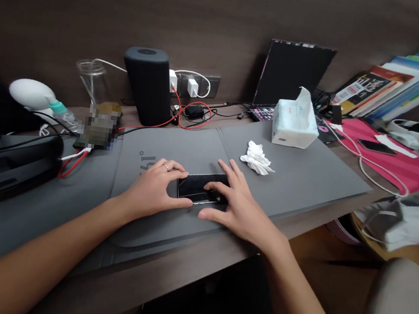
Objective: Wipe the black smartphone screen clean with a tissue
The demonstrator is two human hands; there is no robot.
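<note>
A dark-screened smartphone (198,187) lies flat on the grey desk mat (179,147), its long side running left to right. My left hand (154,185), with a ring on one finger, grips the phone's left end between thumb and fingers. Over the right end is my right hand (236,200), its fingers spread apart. The right index finger reaches onto the screen, while the right thumb sits off the phone's near edge. Just beyond the right hand, a crumpled white tissue (257,158) rests on the mat.
Behind the mat stand a black cylindrical speaker (149,88), plugged-in chargers with red and white cables, and an open laptop (293,75). A tissue pack (295,121) sits before the laptop. Books (394,89) lean at the right, near a pink folder (396,157) and headphones (418,131).
</note>
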